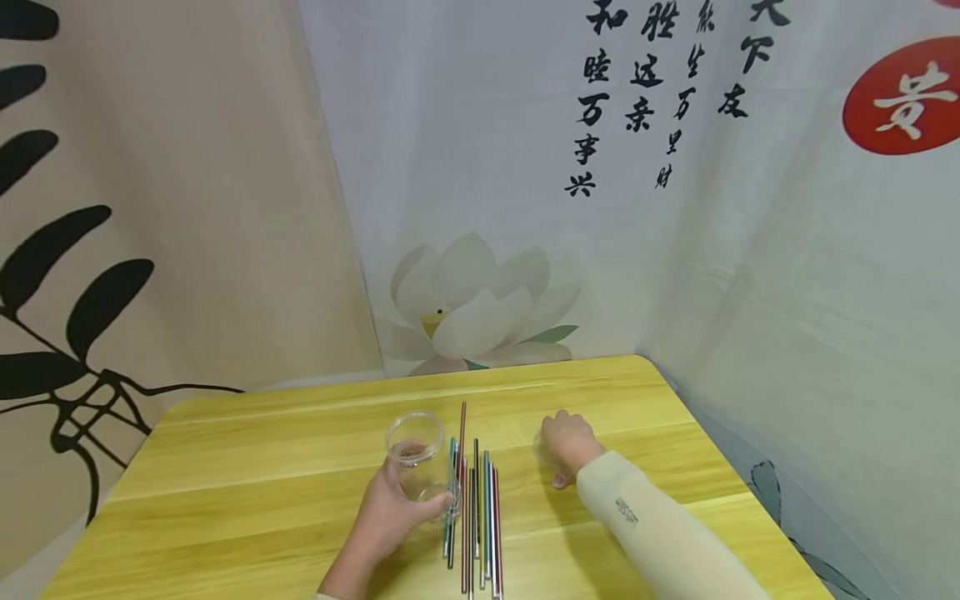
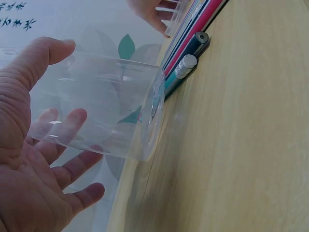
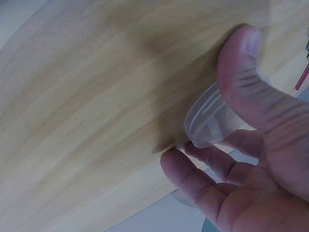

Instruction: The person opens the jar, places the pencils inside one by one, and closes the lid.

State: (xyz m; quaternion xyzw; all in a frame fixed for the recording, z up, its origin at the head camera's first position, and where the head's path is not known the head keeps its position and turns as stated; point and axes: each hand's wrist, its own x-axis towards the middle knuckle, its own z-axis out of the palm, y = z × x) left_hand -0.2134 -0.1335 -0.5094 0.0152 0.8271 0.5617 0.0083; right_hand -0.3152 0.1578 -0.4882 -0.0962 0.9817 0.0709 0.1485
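Observation:
My left hand grips a clear plastic jar, thumb on one side and fingers on the other. The jar's round open mouth faces up in the head view. In the left wrist view the jar has its base close to the pencil ends. My right hand is low over the table, right of the pencils. It holds a clear round lid between thumb and fingers, tilted close to the wood. Several pencils lie side by side between the hands, some partly behind the jar.
The yellow wood-grain table has rounded far corners. Behind it hangs a pale cloth with dark characters and a printed lotus. Table surface extends to the left of the jar and to the right of the lid.

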